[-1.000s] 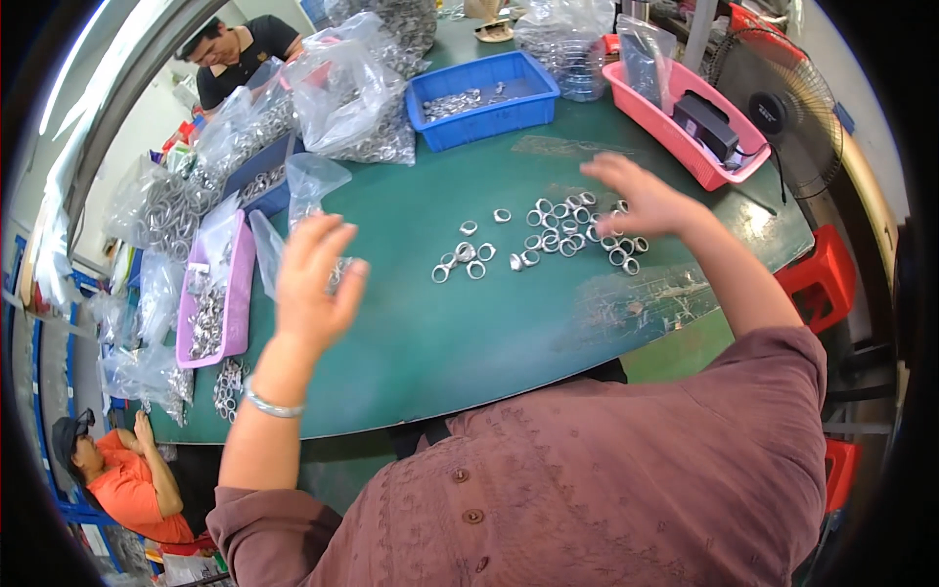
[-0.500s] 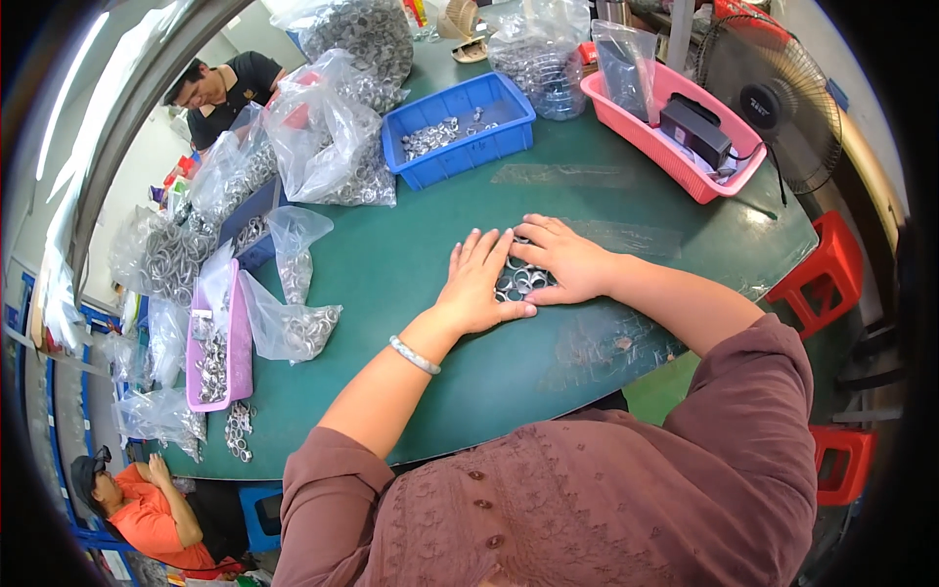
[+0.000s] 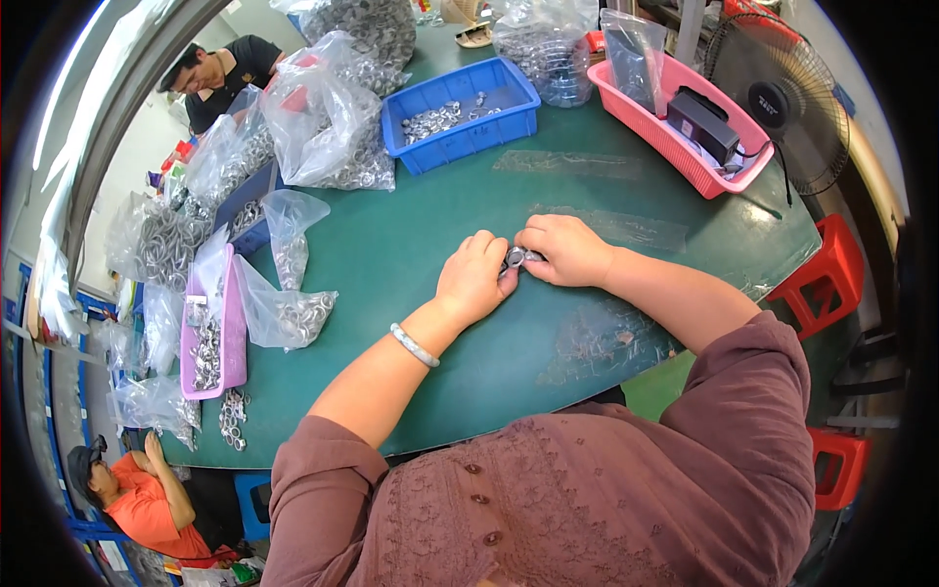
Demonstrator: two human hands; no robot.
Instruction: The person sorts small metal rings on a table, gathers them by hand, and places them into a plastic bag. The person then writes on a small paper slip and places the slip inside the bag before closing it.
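Observation:
Several silver metal rings (image 3: 515, 256) are bunched between my hands over the middle of the green table (image 3: 421, 240). My left hand (image 3: 471, 277), with a pale bangle (image 3: 415, 345) on its wrist, curls round the left side of the bunch, fingers bent. From the right, my right hand (image 3: 567, 251) closes on the other side, its thumb and fingers drawn together. Only a few rings show in the gap between the hands; my fingers cover the others, so I cannot tell how many each hand grips.
A blue bin (image 3: 468, 115) of metal pieces stands at the back, a pink basket (image 3: 675, 117) with a black device at back right. Ring-filled bags (image 3: 337, 117) and a pink tray (image 3: 231, 333) line the left. A fan (image 3: 782, 103) stands far right. Two co-workers are on the left.
Both my hands were spread flat around a patch of rings. They have curled in, and the rings are squeezed into a small bunch between them.

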